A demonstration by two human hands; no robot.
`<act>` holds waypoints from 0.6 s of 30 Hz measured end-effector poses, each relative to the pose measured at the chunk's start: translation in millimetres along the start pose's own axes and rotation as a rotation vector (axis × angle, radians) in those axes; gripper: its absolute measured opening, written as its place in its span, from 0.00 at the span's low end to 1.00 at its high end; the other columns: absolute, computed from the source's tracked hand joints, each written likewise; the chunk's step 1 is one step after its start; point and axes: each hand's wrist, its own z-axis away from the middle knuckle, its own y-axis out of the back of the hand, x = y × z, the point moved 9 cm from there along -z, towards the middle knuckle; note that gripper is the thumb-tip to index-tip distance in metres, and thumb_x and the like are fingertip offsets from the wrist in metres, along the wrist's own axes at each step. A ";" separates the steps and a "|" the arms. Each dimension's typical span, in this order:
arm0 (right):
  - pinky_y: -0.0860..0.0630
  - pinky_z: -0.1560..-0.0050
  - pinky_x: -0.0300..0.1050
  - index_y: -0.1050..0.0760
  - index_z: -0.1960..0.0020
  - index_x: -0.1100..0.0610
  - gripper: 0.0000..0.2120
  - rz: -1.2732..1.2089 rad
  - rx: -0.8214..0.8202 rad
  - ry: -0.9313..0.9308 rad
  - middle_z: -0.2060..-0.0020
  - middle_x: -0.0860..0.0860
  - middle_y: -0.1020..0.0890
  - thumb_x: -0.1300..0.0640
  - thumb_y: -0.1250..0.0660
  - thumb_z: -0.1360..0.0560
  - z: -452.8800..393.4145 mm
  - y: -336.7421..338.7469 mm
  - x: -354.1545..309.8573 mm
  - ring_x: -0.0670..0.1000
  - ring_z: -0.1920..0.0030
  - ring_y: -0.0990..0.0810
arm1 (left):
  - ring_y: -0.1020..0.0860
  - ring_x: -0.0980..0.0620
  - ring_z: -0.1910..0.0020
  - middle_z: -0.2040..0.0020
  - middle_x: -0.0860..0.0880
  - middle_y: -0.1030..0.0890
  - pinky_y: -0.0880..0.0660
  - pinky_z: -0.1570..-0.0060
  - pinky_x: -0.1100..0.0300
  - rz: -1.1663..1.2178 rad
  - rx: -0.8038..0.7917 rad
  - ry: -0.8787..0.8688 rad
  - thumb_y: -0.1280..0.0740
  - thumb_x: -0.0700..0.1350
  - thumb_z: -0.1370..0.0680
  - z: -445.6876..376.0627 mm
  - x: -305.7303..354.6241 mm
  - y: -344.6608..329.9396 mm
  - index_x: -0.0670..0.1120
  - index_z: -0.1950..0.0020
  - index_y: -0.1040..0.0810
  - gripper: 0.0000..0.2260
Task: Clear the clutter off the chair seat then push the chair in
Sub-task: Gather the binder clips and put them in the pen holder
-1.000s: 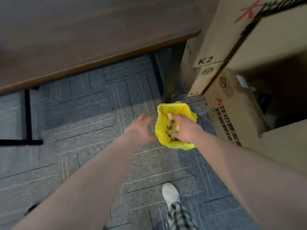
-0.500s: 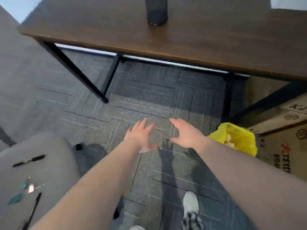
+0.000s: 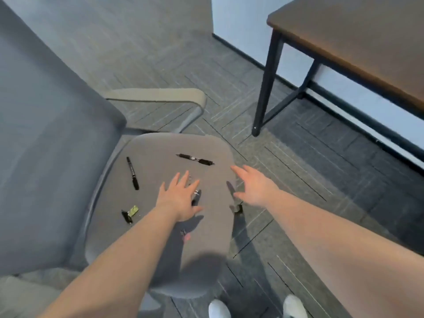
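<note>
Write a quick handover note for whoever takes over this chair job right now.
Left hand: open, empty, spread low over the middle of the chair seat.
Right hand: open, empty, over the seat's right edge.
On the seat: a black marker, a black pen, a binder clip with a green scrap, and small metal clips near the left hand.
Done: nothing cleared that shows here.
Left: pick everything off the seat, then push the chair in at the desk.
</note>
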 end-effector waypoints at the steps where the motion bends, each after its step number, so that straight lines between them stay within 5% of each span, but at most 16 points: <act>1: 0.34 0.30 0.61 0.51 0.23 0.46 0.37 0.017 -0.013 0.021 0.24 0.56 0.41 0.50 0.34 0.25 -12.7 -7.2 -18.3 0.59 0.26 0.40 | 0.57 0.46 0.22 0.21 0.50 0.58 0.51 0.26 0.39 0.034 0.002 0.037 0.39 0.63 0.25 2.8 -21.8 -7.2 0.57 0.23 0.53 0.35; 9: 0.28 0.36 0.57 0.44 0.25 0.50 0.32 0.098 -0.076 0.172 0.32 0.56 0.32 0.53 0.35 0.25 -99.5 -51.5 -107.0 0.60 0.31 0.32 | 0.56 0.48 0.22 0.21 0.52 0.55 0.49 0.26 0.42 0.275 -0.011 0.286 0.38 0.56 0.24 6.9 -129.0 -64.4 0.59 0.24 0.50 0.32; 18: 0.26 0.49 0.51 0.33 0.34 0.48 0.20 0.267 -0.167 0.292 0.36 0.54 0.29 0.58 0.39 0.25 -145.4 -89.5 -145.4 0.59 0.37 0.31 | 0.44 0.42 0.26 0.24 0.45 0.44 0.35 0.31 0.44 0.418 0.009 0.539 0.41 0.50 0.21 12.6 -183.3 -109.6 0.54 0.25 0.44 0.25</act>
